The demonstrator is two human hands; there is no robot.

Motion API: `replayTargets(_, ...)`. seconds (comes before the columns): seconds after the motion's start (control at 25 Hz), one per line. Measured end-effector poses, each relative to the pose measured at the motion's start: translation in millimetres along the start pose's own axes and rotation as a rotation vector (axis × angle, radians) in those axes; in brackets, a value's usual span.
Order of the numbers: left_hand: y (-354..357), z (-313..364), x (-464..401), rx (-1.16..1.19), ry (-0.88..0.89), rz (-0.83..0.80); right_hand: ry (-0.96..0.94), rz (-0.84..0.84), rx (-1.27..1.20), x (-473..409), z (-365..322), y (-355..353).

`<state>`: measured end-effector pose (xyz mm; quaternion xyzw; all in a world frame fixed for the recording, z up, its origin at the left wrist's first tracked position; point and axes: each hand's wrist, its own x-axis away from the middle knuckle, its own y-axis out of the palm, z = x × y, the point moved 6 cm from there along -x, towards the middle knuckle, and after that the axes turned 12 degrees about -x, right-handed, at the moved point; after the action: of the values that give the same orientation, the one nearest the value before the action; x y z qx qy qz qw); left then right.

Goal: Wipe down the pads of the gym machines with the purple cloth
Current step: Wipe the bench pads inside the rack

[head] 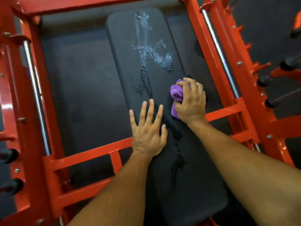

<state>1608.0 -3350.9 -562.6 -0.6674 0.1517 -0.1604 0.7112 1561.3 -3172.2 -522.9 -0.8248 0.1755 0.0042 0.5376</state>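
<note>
On the long black bench (141,51) inside the red frame (91,154), both hands are at work near the middle of the pad. The right hand (190,101) has its grip clamped on the purple cloth (176,93), which is bunched into a wad and pressed to the pad close to its right edge. The left hand (148,128) lies flat just beside it, fingers straight and spread, bracing on the pad and holding nothing.

A wet streak of spray (149,53) runs up the centre of the pad, foamy further up and thinner near the hands; more droplets trail down between the forearms.

The likely trouble from here, as I judge it: the cloth is so tightly bunched that only a small face meets the pad, so a pass could smear the liquid rather than lift it, or leave the far end untouched. The bracing palm sits near the wet trail and could slip on it. A wide sweep might also knock knuckles against the frame.
</note>
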Motion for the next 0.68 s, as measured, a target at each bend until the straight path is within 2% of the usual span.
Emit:
replayTargets(0.52, -3, -2, 6, 0.022, -0.061, 0.085, -0.053, -0.004, -0.021, 1, 6, 9)
replayTargets(0.68, -13, 2, -10, -0.037, -0.18, 0.068, -0.085, -0.017, -0.033, -1, 12, 10)
